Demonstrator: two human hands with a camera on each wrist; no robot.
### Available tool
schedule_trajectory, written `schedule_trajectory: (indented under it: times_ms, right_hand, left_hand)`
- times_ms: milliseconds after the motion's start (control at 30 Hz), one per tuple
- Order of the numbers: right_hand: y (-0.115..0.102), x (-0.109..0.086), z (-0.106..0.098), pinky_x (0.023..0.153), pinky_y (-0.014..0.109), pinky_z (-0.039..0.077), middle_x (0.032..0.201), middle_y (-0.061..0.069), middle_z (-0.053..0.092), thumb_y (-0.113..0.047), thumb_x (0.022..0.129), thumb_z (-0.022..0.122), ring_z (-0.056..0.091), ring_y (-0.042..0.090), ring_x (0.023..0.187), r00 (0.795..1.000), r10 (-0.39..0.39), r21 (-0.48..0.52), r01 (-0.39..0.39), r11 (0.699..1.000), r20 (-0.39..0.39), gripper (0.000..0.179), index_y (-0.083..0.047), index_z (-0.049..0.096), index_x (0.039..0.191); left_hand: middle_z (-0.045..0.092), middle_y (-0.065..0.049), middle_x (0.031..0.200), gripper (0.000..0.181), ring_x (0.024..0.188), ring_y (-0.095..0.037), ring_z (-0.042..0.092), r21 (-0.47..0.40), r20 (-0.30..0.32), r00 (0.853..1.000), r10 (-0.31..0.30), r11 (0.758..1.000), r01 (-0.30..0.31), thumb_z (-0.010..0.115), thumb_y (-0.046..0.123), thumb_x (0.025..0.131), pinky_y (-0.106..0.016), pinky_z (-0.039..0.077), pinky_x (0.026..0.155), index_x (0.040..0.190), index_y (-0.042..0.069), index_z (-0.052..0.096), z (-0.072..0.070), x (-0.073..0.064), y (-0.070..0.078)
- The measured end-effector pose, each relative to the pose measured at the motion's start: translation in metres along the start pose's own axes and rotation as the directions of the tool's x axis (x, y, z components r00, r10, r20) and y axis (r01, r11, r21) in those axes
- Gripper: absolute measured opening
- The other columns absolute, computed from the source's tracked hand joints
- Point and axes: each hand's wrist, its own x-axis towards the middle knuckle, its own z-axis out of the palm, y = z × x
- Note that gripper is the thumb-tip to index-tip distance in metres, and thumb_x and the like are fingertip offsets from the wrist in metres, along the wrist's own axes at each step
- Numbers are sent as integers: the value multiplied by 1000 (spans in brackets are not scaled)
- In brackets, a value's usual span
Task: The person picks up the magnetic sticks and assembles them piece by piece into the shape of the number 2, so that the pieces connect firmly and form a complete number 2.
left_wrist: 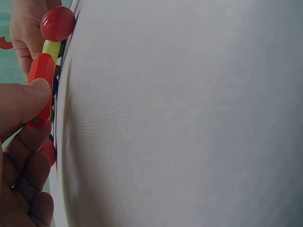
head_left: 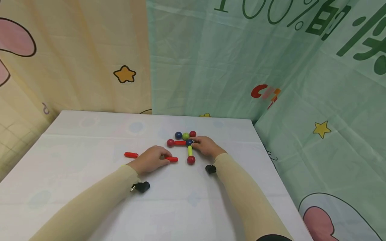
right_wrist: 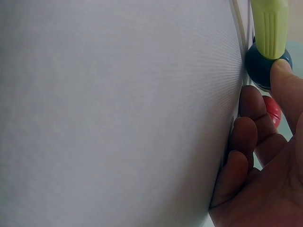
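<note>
fingers of left hand (head_left: 152, 160) pinch loose red rod (head_left: 173, 159) left of yellow-green rod (head_left: 190, 151), tip exposed, likely keeping that end clear; right hand (head_left: 206, 146) pinches blue ball (head_left: 189, 142), seemingly steadying its joint with attached red rod (head_left: 180, 143).

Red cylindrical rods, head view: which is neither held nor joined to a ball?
The leftmost red cylindrical rod, lying loose; the left hand pinches the second rod, and the third rod joins a red ball to a dark blue ball.
</note>
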Motion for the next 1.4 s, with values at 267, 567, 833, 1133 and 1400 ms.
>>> schedule_trajectory:
  times_ms: [267, 567, 833, 1133, 1400]
  right_hand:
    - [0, 0, 0, 124, 52, 38, 151, 11, 60, -33, 109, 58, 50, 32, 145, 1000, 12, 2, -12, 1000, 9, 45, -31, 55, 154]
    - [-1, 0, 0, 124, 52, 37, 152, 10, 59, -33, 109, 59, 50, 31, 145, 1000, 13, 3, -13, 1000, 6, 45, -32, 56, 154]
    - [1, 1, 0, 124, 52, 37, 152, 10, 59, -33, 109, 58, 50, 31, 146, 1000, 9, 4, -9, 1000, 5, 45, -32, 55, 154]
    - [2, 2, 0, 124, 53, 37, 152, 10, 59, -33, 109, 59, 50, 32, 146, 1000, 9, 6, -9, 1000, 10, 45, -32, 56, 154]
    - [3, 4, 0, 124, 53, 37, 153, 10, 58, -33, 109, 58, 50, 32, 146, 1000, 3, 0, -3, 1000, 10, 45, -31, 56, 154]
  left_hand:
    - [73, 5, 117, 25, 115, -20, 60, 0, 6, 1000, 26, 1000, -26, 76, 28, 98, -46, 53, 105, 123, 23, 77, 8, 7, 6]
    - [73, 7, 113, 24, 110, -18, 60, 9, -1, 999, 39, 999, -38, 77, 27, 97, -44, 54, 103, 121, 23, 78, 13, 11, 15]
    - [74, 8, 111, 24, 107, -16, 60, 6, -3, 999, 36, 999, -36, 77, 26, 97, -42, 53, 103, 120, 23, 78, 16, 15, 19]
    - [74, 7, 113, 26, 107, -17, 60, 17, -1, 1000, 19, 1000, -18, 79, 27, 96, -42, 54, 103, 121, 23, 78, 19, 17, 23]
    - [74, 7, 111, 26, 105, -17, 61, 27, -6, 1000, 14, 1000, -14, 79, 27, 95, -43, 55, 102, 121, 23, 78, 21, 19, 23]
